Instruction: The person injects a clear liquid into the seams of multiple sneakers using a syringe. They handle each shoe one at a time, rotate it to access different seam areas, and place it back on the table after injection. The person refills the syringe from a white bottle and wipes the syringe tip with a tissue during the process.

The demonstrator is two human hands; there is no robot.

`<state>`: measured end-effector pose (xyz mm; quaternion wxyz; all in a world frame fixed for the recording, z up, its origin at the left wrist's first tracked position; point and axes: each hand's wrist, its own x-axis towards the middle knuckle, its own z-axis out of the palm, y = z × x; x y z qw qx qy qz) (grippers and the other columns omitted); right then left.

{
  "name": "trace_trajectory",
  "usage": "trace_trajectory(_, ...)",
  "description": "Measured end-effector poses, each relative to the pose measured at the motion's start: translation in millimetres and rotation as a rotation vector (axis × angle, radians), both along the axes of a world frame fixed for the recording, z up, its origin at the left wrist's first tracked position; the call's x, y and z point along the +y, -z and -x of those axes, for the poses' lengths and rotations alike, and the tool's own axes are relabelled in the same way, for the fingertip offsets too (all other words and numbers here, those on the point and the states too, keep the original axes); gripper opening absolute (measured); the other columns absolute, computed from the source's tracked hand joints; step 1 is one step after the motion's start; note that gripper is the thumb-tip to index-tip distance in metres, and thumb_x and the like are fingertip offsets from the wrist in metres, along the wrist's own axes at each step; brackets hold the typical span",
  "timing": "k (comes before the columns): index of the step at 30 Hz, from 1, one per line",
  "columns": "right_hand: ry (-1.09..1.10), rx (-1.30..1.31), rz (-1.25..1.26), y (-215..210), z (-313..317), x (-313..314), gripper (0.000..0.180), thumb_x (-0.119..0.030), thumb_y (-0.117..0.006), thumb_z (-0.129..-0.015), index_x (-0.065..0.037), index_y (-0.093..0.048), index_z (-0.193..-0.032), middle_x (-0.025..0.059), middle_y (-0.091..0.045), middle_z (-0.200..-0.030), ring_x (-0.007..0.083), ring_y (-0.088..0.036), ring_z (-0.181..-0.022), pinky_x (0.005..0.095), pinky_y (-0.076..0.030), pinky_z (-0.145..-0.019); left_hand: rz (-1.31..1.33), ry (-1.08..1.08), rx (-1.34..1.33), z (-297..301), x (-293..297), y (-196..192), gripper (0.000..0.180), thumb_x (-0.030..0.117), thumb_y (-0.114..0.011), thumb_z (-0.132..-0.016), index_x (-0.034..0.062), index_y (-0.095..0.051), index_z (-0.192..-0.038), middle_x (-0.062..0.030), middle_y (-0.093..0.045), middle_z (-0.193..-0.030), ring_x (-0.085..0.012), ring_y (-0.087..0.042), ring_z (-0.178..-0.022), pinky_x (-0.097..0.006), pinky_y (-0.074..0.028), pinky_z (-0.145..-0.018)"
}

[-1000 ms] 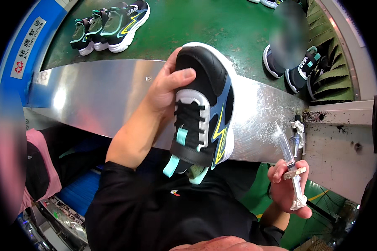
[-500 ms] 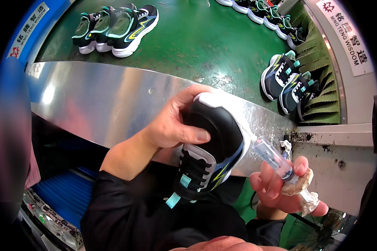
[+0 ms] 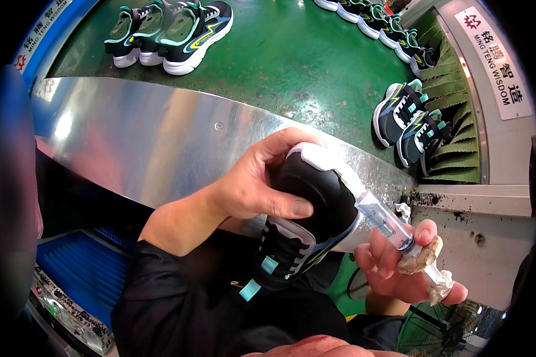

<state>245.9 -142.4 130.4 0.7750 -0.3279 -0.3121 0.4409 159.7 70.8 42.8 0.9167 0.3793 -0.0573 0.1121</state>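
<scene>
My left hand [image 3: 259,181] grips a black sneaker [image 3: 312,190] by its toe, thumb on the upper and fingers out of sight under the white sole. The laces and turquoise tabs point toward my body. In my right hand [image 3: 393,262] is a clear plastic syringe [image 3: 387,225], its flange and plunger end wrapped in dirty whitish material. My fingers curl around the barrel, and the thumb is at the plunger end. The syringe tip meets the seam between the sneaker's upper and its white sole, on the right side of the toe; the exact contact is too small to see.
A metal ledge [image 3: 137,131] runs before a green conveyor belt [image 3: 280,65]. Sneakers [image 3: 187,38] stand at its far left, another pair [image 3: 414,128] at right, with several more in a row [image 3: 381,27] behind. Green strip curtains [image 3: 455,107] hang at right; a fan [image 3: 443,327] stands low right.
The sneaker has moved slightly down and right in my left hand and tilted a little. The syringe tip now sits closer against the sole's edge. My right hand has barely moved.
</scene>
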Motion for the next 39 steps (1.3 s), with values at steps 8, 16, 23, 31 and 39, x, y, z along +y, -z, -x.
trace_trajectory(8,0.001,0.051,-0.006,-1,-2,-3,0.092,-0.076,-0.063,-0.064,-0.007,-0.043,-0.121,0.0176,-0.059,-0.092,0.0210,-0.052,-0.077,0.0318,-0.032,-0.062,-0.010,-0.044,0.008,-1,1,1,0.068,0.011,-0.083,-0.061,0.0066,-0.049,-0.120,-0.0084,-0.057,-0.110,-0.0190,-0.056,-0.104,-0.033,-0.045,-0.090)
trace_trajectory(16,0.044,0.094,-0.008,13,-2,-18,0.093,-0.073,-0.070,-0.059,-0.007,-0.044,-0.121,0.0109,-0.057,-0.096,0.0224,-0.056,-0.083,0.0322,-0.033,-0.062,0.007,-0.085,0.081,-3,2,1,0.071,0.013,-0.080,-0.060,0.0055,-0.047,-0.122,-0.0075,-0.055,-0.109,-0.0189,-0.057,-0.102,-0.032,-0.046,-0.088)
trace_trajectory(23,0.087,0.160,-0.003,27,1,-29,0.096,-0.070,-0.076,-0.052,-0.007,-0.047,-0.119,0.0110,-0.057,-0.095,0.0236,-0.057,-0.080,0.0321,-0.035,-0.062,0.002,-0.055,0.022,-5,13,13,0.071,-0.001,-0.072,-0.068,0.0090,-0.042,-0.132,-0.0064,-0.059,-0.113,-0.0176,-0.057,-0.105,-0.033,-0.044,-0.094)
trace_trajectory(31,0.068,0.166,-0.082,50,-1,-34,0.099,-0.070,-0.077,-0.050,-0.005,-0.047,-0.119,0.0134,-0.057,-0.096,0.0237,-0.055,-0.079,0.0321,-0.036,-0.063,0.084,-0.106,0.017,-12,10,19,0.064,0.003,-0.068,-0.071,0.0058,-0.043,-0.131,-0.0116,-0.059,-0.114,-0.0232,-0.060,-0.103,-0.037,-0.049,-0.090)
trace_trajectory(39,0.078,0.159,0.002,53,2,-34,0.086,-0.067,-0.075,-0.060,-0.015,-0.045,-0.122,0.0159,-0.061,-0.085,0.0157,-0.042,-0.078,0.0275,-0.032,-0.059,0.070,-0.113,0.117,-15,13,23,0.054,0.010,-0.069,-0.072,0.0049,-0.050,-0.122,-0.0122,-0.062,-0.110,-0.0246,-0.063,-0.098,-0.037,-0.051,-0.087)
